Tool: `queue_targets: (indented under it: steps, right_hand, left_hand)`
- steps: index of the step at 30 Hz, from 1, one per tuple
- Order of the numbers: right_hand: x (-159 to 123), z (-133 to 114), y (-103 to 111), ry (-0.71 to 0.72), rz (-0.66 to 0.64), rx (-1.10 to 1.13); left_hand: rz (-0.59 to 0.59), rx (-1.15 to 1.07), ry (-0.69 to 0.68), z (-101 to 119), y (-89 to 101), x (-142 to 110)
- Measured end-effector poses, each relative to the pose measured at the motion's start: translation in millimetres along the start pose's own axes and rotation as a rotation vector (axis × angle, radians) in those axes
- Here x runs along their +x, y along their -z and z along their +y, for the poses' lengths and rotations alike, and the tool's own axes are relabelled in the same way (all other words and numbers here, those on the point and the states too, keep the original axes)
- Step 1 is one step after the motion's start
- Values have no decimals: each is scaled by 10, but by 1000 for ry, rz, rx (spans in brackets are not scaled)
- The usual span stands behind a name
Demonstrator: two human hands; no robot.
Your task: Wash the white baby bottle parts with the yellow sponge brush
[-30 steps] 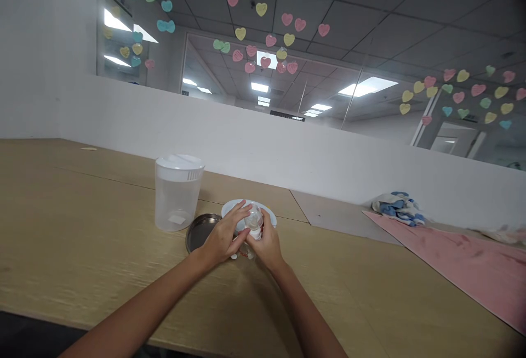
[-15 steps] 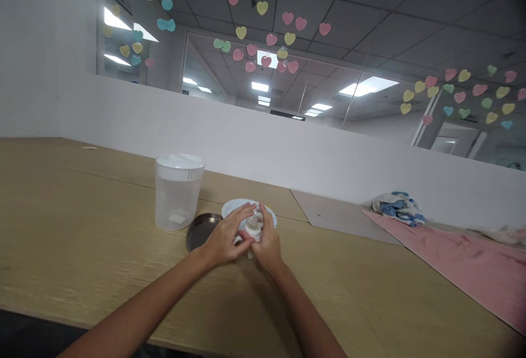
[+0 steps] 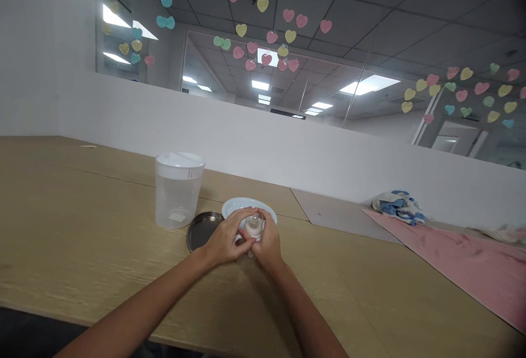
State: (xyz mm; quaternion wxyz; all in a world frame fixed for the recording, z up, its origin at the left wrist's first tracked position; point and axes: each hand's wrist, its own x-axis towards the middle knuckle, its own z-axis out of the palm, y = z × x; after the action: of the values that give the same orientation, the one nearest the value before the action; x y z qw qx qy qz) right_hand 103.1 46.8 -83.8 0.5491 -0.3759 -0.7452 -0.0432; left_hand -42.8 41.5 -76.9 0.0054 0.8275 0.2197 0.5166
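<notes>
Both my hands hold a small baby bottle (image 3: 253, 226) with a translucent teat and a white collar, low over a white plate (image 3: 240, 206). My left hand (image 3: 225, 237) wraps its fingers around the bottle from the left. My right hand (image 3: 268, 240) grips it from the near right, and my fingers hide most of its lower part. The plate's near half is hidden behind my hands. Left of them lies a round dark metal lid (image 3: 201, 231), close to my left hand but apart from it.
A translucent plastic jug with a white lid (image 3: 178, 191) stands on the light wooden table (image 3: 82, 210) left of the lid. A pink mat (image 3: 464, 270) and a crumpled blue-and-white cloth (image 3: 398, 208) lie at the right. A white partition runs along the table's far side.
The bottle has sunk lower and my hands have closed in around it, covering more of it. The jug, metal lid and plate have not moved.
</notes>
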Motion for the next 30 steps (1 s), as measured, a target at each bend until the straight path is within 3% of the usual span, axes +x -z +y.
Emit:
queue_targets:
  steps: [5,16,30]
  right_hand:
    - [-5,6,11,28,6,-12]
    - [-25,109,-38,228,73,-152]
    - [-61,166,-129,116,133,-157]
  left_hand:
    - [30,-17,28,-7,-27,-15]
    - [119,-7,-34,-14,-86,-41]
    - [128,-62,-26,29,-123,-31]
